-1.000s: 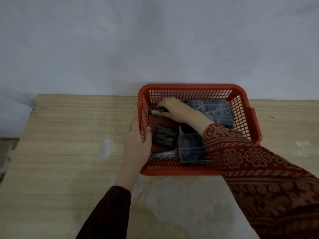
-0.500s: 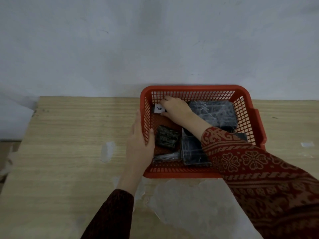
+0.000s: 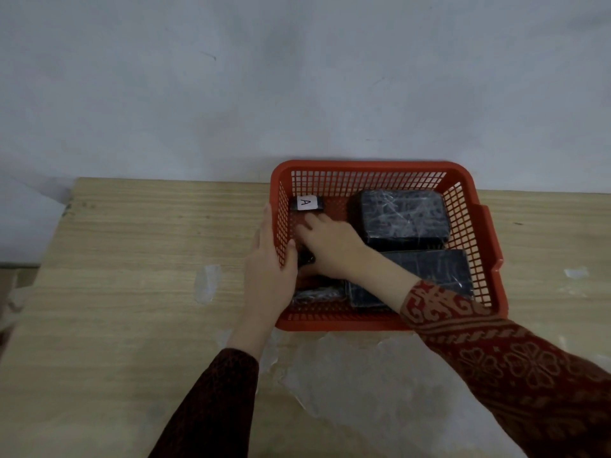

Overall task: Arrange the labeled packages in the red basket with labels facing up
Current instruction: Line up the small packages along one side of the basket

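Observation:
A red mesh basket (image 3: 373,166) stands on the wooden table against the wall. In its far left corner lies a small black package (image 3: 306,203) with a white label "A" facing up. A large black wrapped package (image 3: 403,214) lies at the far right, a flat one (image 3: 433,269) in front of it, and another small one (image 3: 315,295) at the near left. My left hand (image 3: 269,269) grips the basket's left wall. My right hand (image 3: 330,247) reaches down over a small dark package (image 3: 305,257) at the middle left, fingers curled around it; most of it is hidden.
The light wooden table (image 3: 132,292) has a worn whitish patch (image 3: 363,391) in front of the basket and a small white scrap (image 3: 577,273) at the right. A grey wall rises right behind the basket. The table's left edge drops off at far left.
My right hand let go of the "A" package, now lying label up in the far left corner, and moved toward me onto the small dark package at middle left. The left hand stayed on the basket.

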Demonstrator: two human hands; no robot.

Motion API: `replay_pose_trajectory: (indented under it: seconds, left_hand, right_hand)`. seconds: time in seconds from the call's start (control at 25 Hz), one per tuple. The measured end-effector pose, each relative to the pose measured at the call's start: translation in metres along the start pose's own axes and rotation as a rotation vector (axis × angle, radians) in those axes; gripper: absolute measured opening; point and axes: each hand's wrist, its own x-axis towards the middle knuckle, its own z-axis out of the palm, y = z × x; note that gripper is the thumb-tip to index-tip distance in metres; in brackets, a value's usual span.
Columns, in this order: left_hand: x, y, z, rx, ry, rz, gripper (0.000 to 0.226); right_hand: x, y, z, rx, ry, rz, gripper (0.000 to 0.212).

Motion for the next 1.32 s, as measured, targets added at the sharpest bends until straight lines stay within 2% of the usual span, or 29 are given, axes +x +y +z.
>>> replay_pose_trajectory:
  seconds: [0.08, 0.2, 0.28, 0.4, 0.6, 0.8, 1.0, 1.08, 1.2, 1.32]
  left_hand:
    - [0.0, 0.0, 0.0, -0.002, 0.0, -0.001, 0.064]
    - [-0.002, 0.0, 0.0, 0.01, 0.003, 0.003, 0.064]
    - [-0.001, 0.001, 0.0, 0.01, -0.002, 0.006, 0.065]
    - [-0.001, 0.001, -0.001, 0.02, -0.007, 0.001, 0.065]
    - [-0.002, 0.003, -0.002, 0.012, -0.012, 0.004, 0.064]
    - [-0.001, 0.002, 0.0, -0.002, -0.009, -0.002, 0.063]
    - [-0.001, 0.001, 0.0, -0.001, -0.008, 0.004, 0.064]
    - [-0.001, 0.001, 0.0, -0.004, -0.005, 0.006, 0.064]
    - [-0.001, 0.001, 0.0, -0.002, -0.002, 0.004, 0.063]
    - [0.0, 0.0, 0.0, -0.006, -0.004, -0.007, 0.063]
  right_hand:
    - [0.0, -0.006, 0.005, -0.053, -0.151, 0.077, 0.078]
    - [0.005, -0.004, 0.006, 0.032, -0.234, 0.112, 0.079]
    - [0.007, 0.003, 0.006, 0.217, -0.21, 0.09, 0.075]
    - [0.003, 0.02, -0.007, 0.616, -0.153, 0.066, 0.08]
    - [-0.005, 0.046, -0.018, 0.759, 0.07, 0.09, 0.059]
    - [-0.008, 0.053, -0.012, 0.714, 0.05, 0.132, 0.075]
    - [-0.008, 0.049, -0.017, 0.475, -0.024, 0.076, 0.073]
    - [-0.002, 0.047, -0.025, 0.421, -0.111, 0.062, 0.074]
    - [0.009, 0.043, -0.033, 0.468, -0.262, 0.094, 0.079]
    - [0.018, 0.034, -0.035, 0.422, -0.17, 0.101, 0.063]
